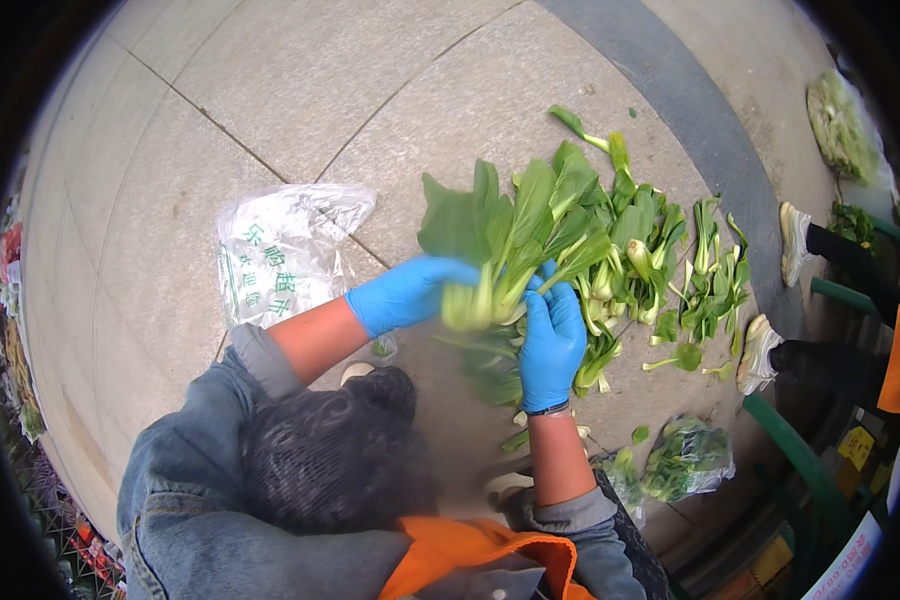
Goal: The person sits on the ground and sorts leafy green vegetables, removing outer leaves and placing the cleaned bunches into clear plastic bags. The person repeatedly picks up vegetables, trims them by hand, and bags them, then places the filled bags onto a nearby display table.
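My left hand (412,292), in a blue glove, holds a bunch of green bok choy (487,292) by its pale stems, partly blurred. At the bunch's right side, my right hand (553,337), also gloved in blue, has its fingers closed on a leaf stalk (570,262). A heap of bok choy heads (637,262) lies on the paving right behind that hand, with loose leaves (712,292) farther right. To the left, a clear plastic bag with green print (277,262) lies on the ground.
Bagged greens (688,457) lie at the lower right, near green metal bars (802,442). Another person's pale shoes (759,356) stand right of the loose leaves. A larger bag of vegetables (844,127) is at the upper right. Goods (26,390) line the left edge.
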### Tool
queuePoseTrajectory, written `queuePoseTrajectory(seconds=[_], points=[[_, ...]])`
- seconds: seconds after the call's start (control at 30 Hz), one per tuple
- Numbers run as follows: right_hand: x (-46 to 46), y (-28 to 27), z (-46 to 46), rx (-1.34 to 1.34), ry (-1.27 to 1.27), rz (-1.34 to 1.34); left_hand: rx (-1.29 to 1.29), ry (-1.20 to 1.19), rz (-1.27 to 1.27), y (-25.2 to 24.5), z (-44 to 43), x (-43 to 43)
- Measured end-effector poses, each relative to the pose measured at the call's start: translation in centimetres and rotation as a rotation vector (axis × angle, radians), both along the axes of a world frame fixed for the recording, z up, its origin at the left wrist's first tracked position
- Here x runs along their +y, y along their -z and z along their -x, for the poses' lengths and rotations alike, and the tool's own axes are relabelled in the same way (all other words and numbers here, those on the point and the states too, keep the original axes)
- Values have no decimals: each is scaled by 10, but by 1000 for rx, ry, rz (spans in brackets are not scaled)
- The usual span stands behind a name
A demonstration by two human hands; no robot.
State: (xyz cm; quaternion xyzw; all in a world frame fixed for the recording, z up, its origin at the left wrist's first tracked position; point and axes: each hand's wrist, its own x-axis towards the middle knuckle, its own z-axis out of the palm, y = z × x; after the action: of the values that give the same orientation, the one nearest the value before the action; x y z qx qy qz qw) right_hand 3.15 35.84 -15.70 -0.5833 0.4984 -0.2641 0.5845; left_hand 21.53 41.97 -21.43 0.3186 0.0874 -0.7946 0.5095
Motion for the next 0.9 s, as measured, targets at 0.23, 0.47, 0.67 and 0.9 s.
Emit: queuePoseTrajectory(seconds=[0.23,0.47,0.67,0.9], points=[[0,4,-13,442,-378,679,-135,-25,115,-15,3,13],[-9,17,-1,-183,153,-248,-123,-112,109,-17,-18,11],[-80,62,-5,831,-300,489,-175,-227,249,-8,-53,11],[-119,97,-41,142,124,-118,-144,-233,228,-13,-46,22]])
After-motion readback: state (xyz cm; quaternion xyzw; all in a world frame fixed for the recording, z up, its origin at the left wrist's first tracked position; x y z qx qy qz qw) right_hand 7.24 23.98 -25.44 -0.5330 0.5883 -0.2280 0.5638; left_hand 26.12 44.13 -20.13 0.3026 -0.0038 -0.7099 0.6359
